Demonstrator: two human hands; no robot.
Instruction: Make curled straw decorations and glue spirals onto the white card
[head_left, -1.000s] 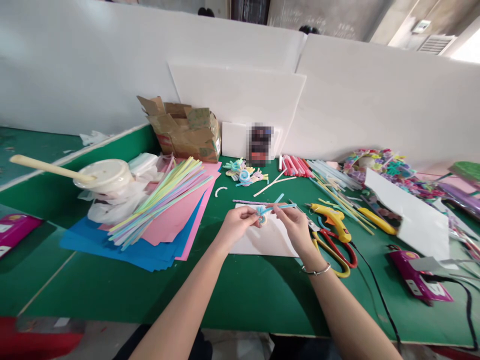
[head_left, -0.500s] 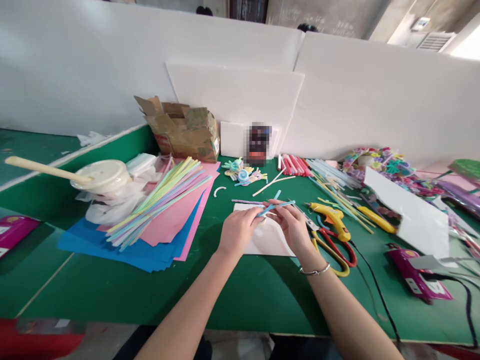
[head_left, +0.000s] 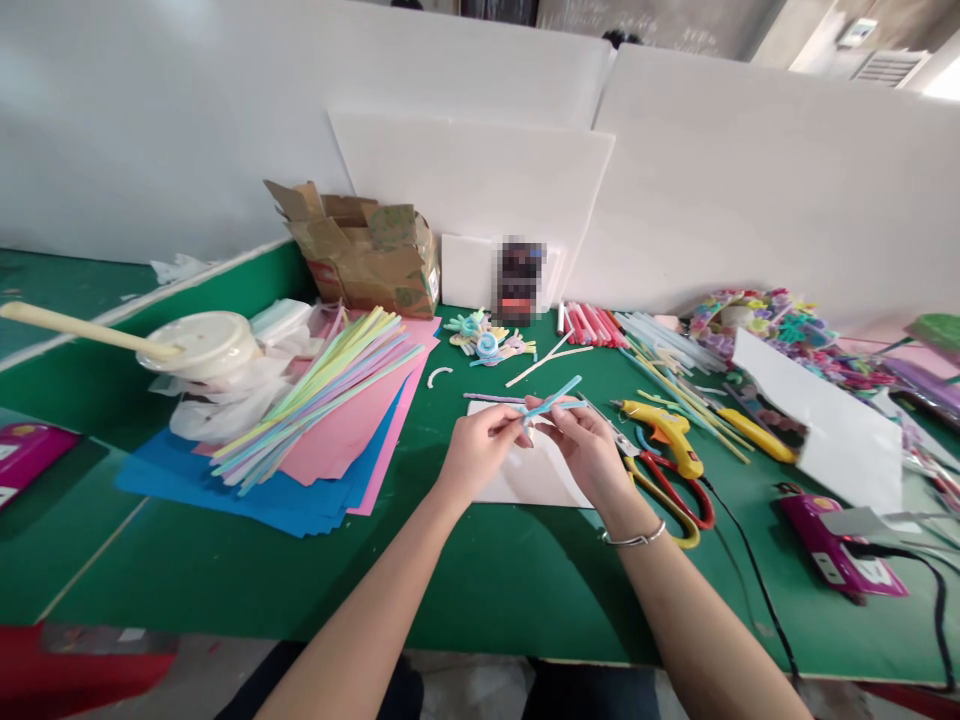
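Note:
Both hands meet over a white sheet [head_left: 536, 487] in the middle of the green table. My left hand [head_left: 478, 450] pinches a light blue pipe cleaner [head_left: 564, 391] where its strands cross. On the other side, my right hand [head_left: 589, 447] has its fingertips closed on the same pipe cleaner, one end passing over the fingers. Two blue ends stick out to the upper right. A small pale piece shows beneath the fingertips, too hidden to name. Just behind the sheet lies a purple pipe cleaner [head_left: 492, 398].
Right of my hands lie a yellow glue gun [head_left: 667, 432] with a black cord and scissors [head_left: 703, 500]. A pipe cleaner bundle [head_left: 322, 385] rests on coloured sheets [head_left: 300, 515] at left. Farther back stand a cardboard box [head_left: 375, 260] and finished pastel pieces [head_left: 487, 346].
The blue pipe cleaner has turned between my fingers, its upper end now leaning farther right. My left hand has shifted slightly left. The camera view has tilted down a little.

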